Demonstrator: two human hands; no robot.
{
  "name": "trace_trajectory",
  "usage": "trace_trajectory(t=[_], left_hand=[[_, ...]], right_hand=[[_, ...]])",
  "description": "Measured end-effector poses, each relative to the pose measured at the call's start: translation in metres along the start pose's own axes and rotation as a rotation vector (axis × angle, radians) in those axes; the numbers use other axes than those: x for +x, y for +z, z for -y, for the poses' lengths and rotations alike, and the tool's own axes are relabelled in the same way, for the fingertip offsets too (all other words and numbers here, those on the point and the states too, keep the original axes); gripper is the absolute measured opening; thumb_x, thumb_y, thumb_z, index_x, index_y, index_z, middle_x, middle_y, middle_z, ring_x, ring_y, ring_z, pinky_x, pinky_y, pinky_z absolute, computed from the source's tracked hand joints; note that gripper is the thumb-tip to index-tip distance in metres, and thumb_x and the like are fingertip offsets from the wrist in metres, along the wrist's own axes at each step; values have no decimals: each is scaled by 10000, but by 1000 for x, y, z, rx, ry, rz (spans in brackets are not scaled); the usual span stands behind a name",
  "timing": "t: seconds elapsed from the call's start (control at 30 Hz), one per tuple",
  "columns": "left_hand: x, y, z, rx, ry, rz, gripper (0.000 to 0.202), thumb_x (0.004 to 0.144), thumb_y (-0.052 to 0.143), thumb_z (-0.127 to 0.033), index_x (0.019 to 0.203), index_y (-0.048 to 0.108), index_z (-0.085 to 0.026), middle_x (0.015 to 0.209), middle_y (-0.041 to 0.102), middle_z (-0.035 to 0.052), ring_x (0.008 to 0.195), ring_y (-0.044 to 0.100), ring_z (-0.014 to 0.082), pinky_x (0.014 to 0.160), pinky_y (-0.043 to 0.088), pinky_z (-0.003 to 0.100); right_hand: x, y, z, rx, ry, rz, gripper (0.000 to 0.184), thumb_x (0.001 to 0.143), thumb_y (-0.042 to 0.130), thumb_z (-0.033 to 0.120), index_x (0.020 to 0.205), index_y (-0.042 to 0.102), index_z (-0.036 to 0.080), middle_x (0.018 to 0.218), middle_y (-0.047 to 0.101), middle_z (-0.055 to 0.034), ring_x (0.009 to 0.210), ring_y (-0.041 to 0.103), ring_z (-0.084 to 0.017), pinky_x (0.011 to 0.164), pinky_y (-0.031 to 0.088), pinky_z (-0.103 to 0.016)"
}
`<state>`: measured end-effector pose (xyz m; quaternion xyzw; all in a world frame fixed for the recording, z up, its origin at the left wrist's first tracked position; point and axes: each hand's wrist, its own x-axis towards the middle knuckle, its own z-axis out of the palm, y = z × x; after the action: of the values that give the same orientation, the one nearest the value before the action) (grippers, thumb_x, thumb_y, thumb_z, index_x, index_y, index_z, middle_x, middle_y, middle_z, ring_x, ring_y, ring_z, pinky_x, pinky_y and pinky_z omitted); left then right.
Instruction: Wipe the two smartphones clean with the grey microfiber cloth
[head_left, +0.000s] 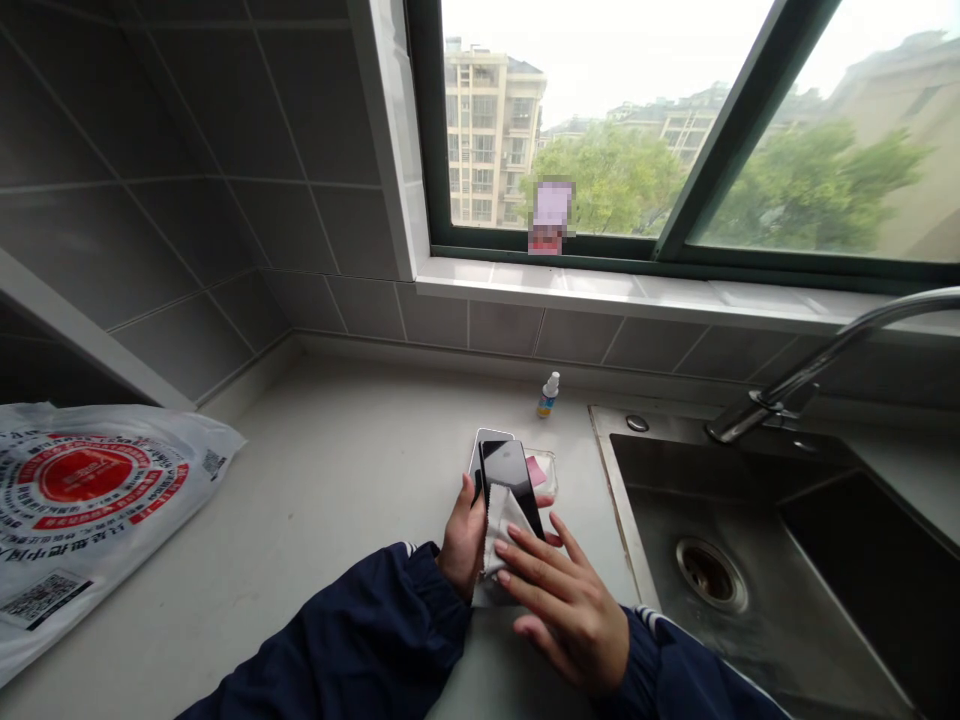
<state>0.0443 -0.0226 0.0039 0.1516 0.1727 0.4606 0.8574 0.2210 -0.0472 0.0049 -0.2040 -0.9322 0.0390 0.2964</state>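
Observation:
My left hand [463, 535] grips a black phone [510, 475] by its edge and tilts it up above the countertop [330, 490]. My right hand [564, 600] presses a white cloth [501, 520] against the lower part of the phone's screen with its fingers stretched flat. Behind the phone lie a white-edged flat piece [487, 440] and a clear case with a pink patch [541, 470]. Both sleeves are dark blue.
A small spray bottle [548, 395] stands by the back wall. A steel sink [750, 560] with a curved tap [817, 365] fills the right side. A white plastic bag with red print [82, 500] lies at the left. A window sill [600, 285] runs above.

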Motion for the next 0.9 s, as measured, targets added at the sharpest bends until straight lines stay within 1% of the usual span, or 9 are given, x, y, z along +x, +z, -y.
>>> trace_trajectory(t=[0.07, 0.17, 0.3, 0.37, 0.43, 0.53, 0.6, 0.7, 0.9], left_hand=[[0, 0, 0, 2, 10, -11, 951, 818, 309, -812, 1370, 488, -58, 1363, 549, 265, 974, 685, 382, 945, 465, 530], [1, 2, 0, 2, 25, -1, 975, 831, 279, -804, 1378, 469, -21, 1333, 562, 292, 987, 680, 384, 954, 460, 523], [2, 3, 1, -8, 71, 14, 955, 853, 287, -775, 1407, 430, -10, 1274, 603, 295, 1102, 636, 384, 1050, 381, 526], [3, 2, 0, -6, 68, 27, 950, 856, 288, -771, 1399, 440, -6, 1269, 609, 291, 1140, 617, 377, 1088, 341, 522], [3, 2, 0, -5, 59, 40, 949, 856, 290, -771, 1391, 451, -4, 1266, 611, 291, 1147, 613, 368, 1106, 319, 515], [4, 2, 1, 0, 60, 47, 941, 859, 294, -765, 1388, 457, -3, 1267, 609, 296, 1139, 616, 372, 1115, 303, 523], [4, 1, 1, 9, 61, 41, 936, 863, 291, -760, 1390, 453, -3, 1269, 606, 296, 1136, 615, 385, 1112, 299, 539], [4, 0, 1, 6, 60, 26, 931, 866, 297, -754, 1391, 453, -1, 1235, 626, 284, 1159, 600, 391, 1110, 304, 534], [6, -2, 2, -12, 59, 65, 883, 867, 336, -743, 1375, 488, -37, 1146, 667, 238, 1148, 605, 344, 1068, 369, 481]], right_hand=[[-1, -1, 0, 28, -6, -13, 298, 976, 531, 269, 1245, 601, 161, 1376, 588, -113, 1397, 414, -278, 1208, 115, -578], [-1, -4, -2, 110, 34, -47, 248, 964, 524, 226, 1184, 621, 167, 1345, 613, -106, 1373, 452, -268, 1206, 172, -556], [1, -9, -1, 214, 103, -62, 418, 912, 431, 118, 1315, 537, 154, 1357, 600, -107, 1367, 460, -261, 1193, 221, -552], [1, -9, -1, 246, 104, -50, 493, 882, 404, 138, 1367, 492, 138, 1377, 581, -115, 1378, 444, -275, 1188, 222, -563], [0, -8, -3, 257, 88, -40, 514, 870, 382, 160, 1373, 488, 134, 1397, 562, -122, 1385, 431, -288, 1181, 221, -579], [-4, -2, -8, 218, 78, -44, 491, 874, 363, 93, 1332, 525, 164, 1392, 569, -111, 1384, 436, -262, 1177, 251, -546], [-7, 2, -11, 183, 80, -54, 480, 875, 373, 52, 1306, 544, 176, 1379, 582, -107, 1382, 439, -245, 1169, 281, -515], [-7, 6, -11, 150, 93, -47, 452, 877, 427, 45, 1294, 550, 169, 1383, 577, -115, 1392, 424, -253, 1157, 305, -513], [-1, 6, -7, 93, 88, -90, 395, 893, 532, 63, 1274, 566, 161, 1367, 590, -119, 1376, 444, -258, 1158, 313, -510]])
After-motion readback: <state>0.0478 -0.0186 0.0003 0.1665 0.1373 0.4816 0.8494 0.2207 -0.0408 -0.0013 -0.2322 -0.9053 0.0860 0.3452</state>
